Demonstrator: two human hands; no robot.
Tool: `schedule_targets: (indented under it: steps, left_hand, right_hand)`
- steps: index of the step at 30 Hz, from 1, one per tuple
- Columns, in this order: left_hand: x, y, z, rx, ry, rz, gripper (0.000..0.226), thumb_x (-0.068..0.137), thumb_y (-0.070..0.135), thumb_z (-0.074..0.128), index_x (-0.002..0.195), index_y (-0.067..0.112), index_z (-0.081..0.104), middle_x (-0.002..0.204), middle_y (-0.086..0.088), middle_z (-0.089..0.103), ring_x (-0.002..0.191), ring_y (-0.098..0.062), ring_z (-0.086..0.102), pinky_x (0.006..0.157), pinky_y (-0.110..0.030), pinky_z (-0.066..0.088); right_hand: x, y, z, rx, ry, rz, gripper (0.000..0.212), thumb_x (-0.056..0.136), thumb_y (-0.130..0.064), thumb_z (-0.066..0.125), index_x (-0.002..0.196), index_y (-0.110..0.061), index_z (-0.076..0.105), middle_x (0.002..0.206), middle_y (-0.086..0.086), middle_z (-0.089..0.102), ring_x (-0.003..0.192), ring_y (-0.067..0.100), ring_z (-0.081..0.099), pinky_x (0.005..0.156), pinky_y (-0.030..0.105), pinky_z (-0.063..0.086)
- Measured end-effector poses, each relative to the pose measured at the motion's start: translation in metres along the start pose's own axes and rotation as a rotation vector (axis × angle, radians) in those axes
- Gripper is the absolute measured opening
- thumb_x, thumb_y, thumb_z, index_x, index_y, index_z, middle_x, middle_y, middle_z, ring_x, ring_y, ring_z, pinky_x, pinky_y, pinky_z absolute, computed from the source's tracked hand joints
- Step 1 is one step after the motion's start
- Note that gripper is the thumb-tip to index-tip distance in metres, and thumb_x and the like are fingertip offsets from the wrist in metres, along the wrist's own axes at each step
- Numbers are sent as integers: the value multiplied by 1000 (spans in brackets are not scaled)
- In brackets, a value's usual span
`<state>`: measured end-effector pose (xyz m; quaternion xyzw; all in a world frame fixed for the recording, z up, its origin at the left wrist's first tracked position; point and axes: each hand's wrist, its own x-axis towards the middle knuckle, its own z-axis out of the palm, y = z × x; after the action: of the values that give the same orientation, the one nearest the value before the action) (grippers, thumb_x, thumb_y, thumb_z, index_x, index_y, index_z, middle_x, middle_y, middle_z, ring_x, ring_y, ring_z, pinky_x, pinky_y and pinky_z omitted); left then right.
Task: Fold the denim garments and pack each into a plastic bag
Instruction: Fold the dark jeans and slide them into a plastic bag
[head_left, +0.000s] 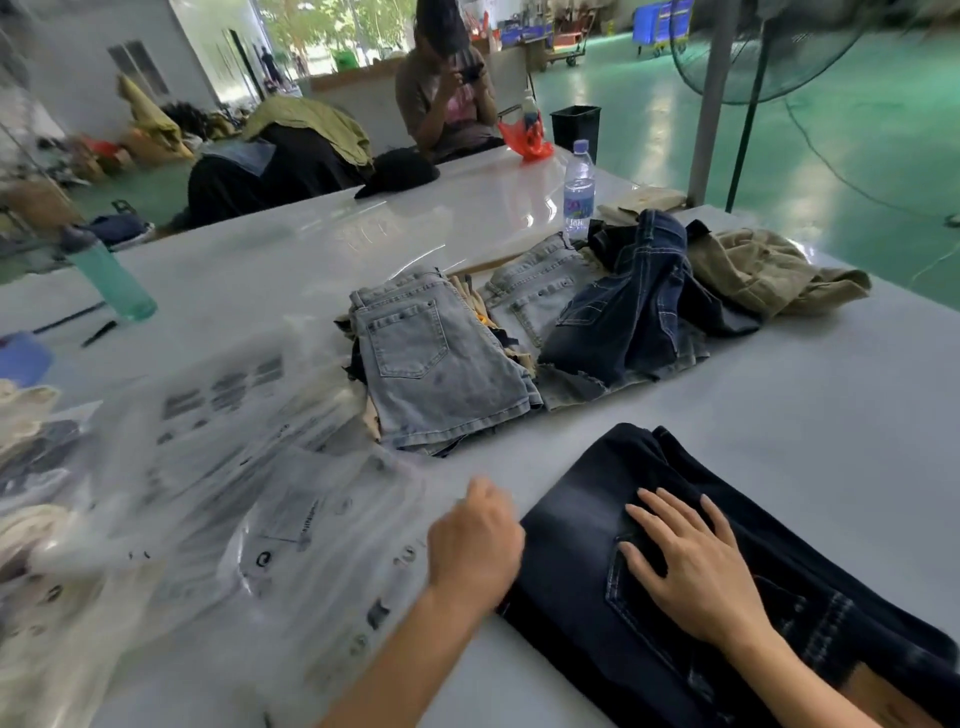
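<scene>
Step in hand: as the dark denim garment (691, 587) already lies folded on the worktop (779, 395), keep it pinned flat while drawing a plastic bag (322, 525) alongside, mouth toward the fold.
Right hand (696, 566): fingers spread wide, flat on the garment.
Left hand (475, 540): just left of the garment, fingers curled at the bag's edge (grip hidden; I cannot tell).
</scene>
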<state>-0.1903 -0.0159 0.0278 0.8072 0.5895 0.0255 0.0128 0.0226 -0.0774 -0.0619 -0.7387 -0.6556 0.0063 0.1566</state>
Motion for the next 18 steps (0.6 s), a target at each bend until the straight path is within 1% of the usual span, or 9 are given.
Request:
schedule_targets:
  steps: [4,6,8,10,11,13,14,16,18]
  left_hand:
    - [-42,97,-16,-392,14,324,32,100,35,32,102,12,54,110,-7,53,95,-28,56,71,-36,42]
    - [-58,121,-16,-489,-16,386,30,99,35,33,102,14,54,114,-9,56,101,-28,54,77,-40,46]
    - [-67,124,-10,-591,15,354,28,98,34,36,99,15,56,112,-7,58,101,-23,53,79,-39,47]
    - [-68,111,-4,-672,89,297,26,99,30,39,95,13,58,101,-5,58,93,-19,53,78,-32,48]
    - [-67,101,-1,-707,128,253,26,99,29,42,93,12,59,97,-4,57,89,-16,53,76,-25,46]
    - [-66,82,1,-735,197,141,27,98,30,47,90,10,63,93,-3,55,85,-15,54,72,-17,39]
    - [-67,74,0,-717,204,101,28,98,31,49,91,9,64,94,-4,57,86,-16,56,71,-18,39]
    - [-72,61,0,-778,142,110,28,97,32,51,97,9,68,100,-3,63,92,-16,59,77,-19,42]
    - [-83,44,0,-883,78,144,26,96,31,52,109,16,68,110,4,65,101,-8,59,86,-17,46]
  right_hand:
    - [-4,-2,-13,93,35,-67,38,89,-35,43,115,-19,66,125,1,64,121,14,56,115,32,14]
    - [-13,-9,-30,598,-7,10,30,93,-18,39,108,-17,65,119,2,65,117,14,57,114,37,27]
    - [-23,-15,-39,1137,-21,105,39,95,-5,35,82,-17,70,91,-5,70,93,10,63,97,37,44]
    - [-35,-20,-48,1335,-137,82,26,91,-14,49,81,-16,74,81,1,69,83,14,64,88,36,48]
    - [-43,-22,-55,1388,-188,39,17,82,-28,60,88,-22,74,85,5,71,84,17,66,86,36,51]
    - [-58,-15,-58,1467,-339,135,36,63,-43,74,92,-22,75,93,11,73,87,25,68,85,40,53]
    - [-65,-12,-56,1428,-406,210,37,62,-38,79,93,-18,75,93,12,73,86,28,69,82,43,54]
    - [-76,-12,-54,1218,-444,170,26,70,-17,83,91,-11,70,83,15,73,72,29,70,65,43,56]
    - [-77,-16,-47,996,-332,153,10,79,1,71,77,-8,67,64,13,69,53,23,64,54,42,51]
